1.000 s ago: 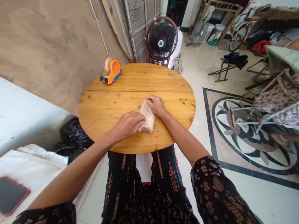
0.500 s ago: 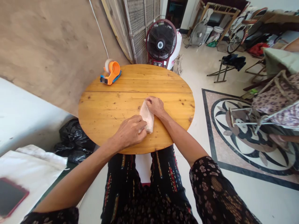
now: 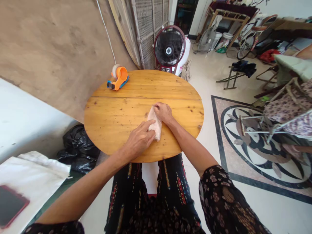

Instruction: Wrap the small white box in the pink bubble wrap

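Observation:
A small pale pink, thin, crinkled pouch [image 3: 157, 130] lies on the round wooden table [image 3: 114, 113] in front of me. It looks like soft plastic or fine fabric; I cannot tell which. My right hand [image 3: 163, 112] pinches its far, narrow end between closed fingers. From the near left, my left hand [image 3: 141, 135] reaches over it with the index finger stretched out and the thumb apart. Those two fingertips rest against the pouch's left side and lower part. Toward the table's far left edge stands an orange and blue tape dispenser [image 3: 119, 79] with a roll of clear tape.
A dark red fan [image 3: 169, 48] stands just behind the table. Black plastic bags [image 3: 78, 143] sit at the left, near a phone [image 3: 11, 204] on a white sheet. At the right are a folding stool [image 3: 231, 76] and a chair with a person's foot beside it.
My left hand's fingers have uncurled from the pouch's near end and now stretch across it. My right hand keeps its pinch on the far end. The camera view has shifted slightly.

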### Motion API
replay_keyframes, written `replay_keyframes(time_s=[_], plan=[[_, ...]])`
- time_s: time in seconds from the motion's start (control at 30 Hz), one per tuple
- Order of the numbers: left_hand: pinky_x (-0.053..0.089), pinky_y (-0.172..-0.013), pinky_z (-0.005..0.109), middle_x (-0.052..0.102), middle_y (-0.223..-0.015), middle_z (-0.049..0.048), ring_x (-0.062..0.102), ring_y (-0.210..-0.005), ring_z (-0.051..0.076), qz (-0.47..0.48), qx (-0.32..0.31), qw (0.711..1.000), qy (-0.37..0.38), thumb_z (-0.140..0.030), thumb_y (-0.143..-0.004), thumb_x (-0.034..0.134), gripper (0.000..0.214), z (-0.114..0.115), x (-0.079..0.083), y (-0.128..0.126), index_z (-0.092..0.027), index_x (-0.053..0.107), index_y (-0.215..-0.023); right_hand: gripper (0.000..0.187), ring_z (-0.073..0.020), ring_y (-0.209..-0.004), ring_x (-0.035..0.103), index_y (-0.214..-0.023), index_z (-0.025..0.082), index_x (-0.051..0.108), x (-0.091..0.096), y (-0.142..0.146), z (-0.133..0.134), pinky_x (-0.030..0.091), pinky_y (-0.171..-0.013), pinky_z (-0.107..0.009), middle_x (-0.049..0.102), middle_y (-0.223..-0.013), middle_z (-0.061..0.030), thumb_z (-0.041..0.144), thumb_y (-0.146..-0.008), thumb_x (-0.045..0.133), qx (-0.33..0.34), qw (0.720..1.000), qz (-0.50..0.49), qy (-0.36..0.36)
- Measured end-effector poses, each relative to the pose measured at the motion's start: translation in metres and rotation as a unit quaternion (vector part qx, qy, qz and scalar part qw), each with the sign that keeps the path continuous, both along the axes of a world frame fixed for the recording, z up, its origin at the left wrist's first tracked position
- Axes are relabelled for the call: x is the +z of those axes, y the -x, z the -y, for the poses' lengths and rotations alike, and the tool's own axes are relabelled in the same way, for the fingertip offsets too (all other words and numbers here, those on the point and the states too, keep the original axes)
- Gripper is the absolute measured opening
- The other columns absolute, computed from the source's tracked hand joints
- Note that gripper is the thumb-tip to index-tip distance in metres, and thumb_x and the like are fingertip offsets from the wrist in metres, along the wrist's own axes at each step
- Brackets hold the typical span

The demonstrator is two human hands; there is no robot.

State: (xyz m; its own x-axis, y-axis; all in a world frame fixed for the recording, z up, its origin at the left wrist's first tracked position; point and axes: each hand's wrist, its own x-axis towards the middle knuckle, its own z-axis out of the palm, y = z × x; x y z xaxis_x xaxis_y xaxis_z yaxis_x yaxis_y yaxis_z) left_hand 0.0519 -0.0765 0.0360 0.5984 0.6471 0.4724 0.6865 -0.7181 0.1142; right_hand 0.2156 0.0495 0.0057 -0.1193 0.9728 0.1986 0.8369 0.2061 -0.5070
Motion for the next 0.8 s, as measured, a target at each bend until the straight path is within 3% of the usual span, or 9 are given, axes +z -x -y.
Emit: replay_keyframes(time_s=[0.1,0.2,0.4,0.67,0.8], plan=[[0.049,-0.074,0.031,0.058,-0.130,0.0099,0.056,-0.092,0.020,-0.037,-0.030,0.999,-0.003,-0.018,-0.092,0.049,0.023,-0.004,0.003,0.002,-0.015,0.062,-0.073,0.030,-0.0214,-0.096,0.065,-0.103,0.023,0.070,0.000,0.002,-0.001,0.047,-0.084,-0.032,0.073,-0.105,-0.0041,0.022,-0.085,0.046,-0.002,1.000,0.016,-0.003],[0.048,-0.069,0.031,0.066,-0.115,0.0069,0.054,-0.084,0.020,-0.065,-0.046,0.997,0.001,-0.017,-0.092,0.050,0.020,-0.007,0.008,0.001,-0.016,0.061,-0.075,0.030,-0.0213,-0.096,0.065,-0.102,0.024,0.070,0.001,0.003,-0.003,0.047,-0.085,-0.033,0.073,-0.104,-0.0046,0.022,-0.086,0.045,-0.001,1.000,0.025,0.003],[0.048,-0.071,0.032,0.068,-0.104,0.0055,0.052,-0.085,0.021,-0.055,-0.028,0.997,0.040,-0.018,-0.093,0.048,0.019,-0.006,0.009,-0.002,-0.017,0.060,-0.078,0.028,-0.0218,-0.092,0.066,-0.101,0.023,0.072,0.009,0.000,-0.006,0.049,-0.084,-0.033,0.074,-0.097,-0.0046,0.021,-0.083,0.051,-0.001,1.000,0.010,0.020],[0.048,-0.073,0.034,0.068,-0.099,0.0064,0.051,-0.087,0.022,-0.047,-0.010,0.997,0.061,-0.017,-0.092,0.048,0.016,-0.003,0.007,-0.001,-0.017,0.060,-0.081,0.026,-0.0164,-0.080,0.066,-0.097,0.017,0.072,0.040,-0.002,0.008,0.049,-0.079,-0.028,0.074,-0.086,-0.0021,0.017,-0.081,0.052,0.035,0.991,-0.114,-0.052],[0.048,-0.074,0.034,0.069,-0.100,0.0061,0.051,-0.088,0.023,-0.035,-0.010,0.997,0.065,-0.017,-0.092,0.049,0.014,-0.002,0.004,-0.001,-0.017,0.060,-0.084,0.027,-0.0156,-0.081,0.067,-0.100,0.017,0.071,0.044,-0.004,0.027,0.051,-0.078,-0.028,0.073,-0.089,-0.0024,0.019,-0.082,0.051,0.062,0.976,-0.196,-0.076]])
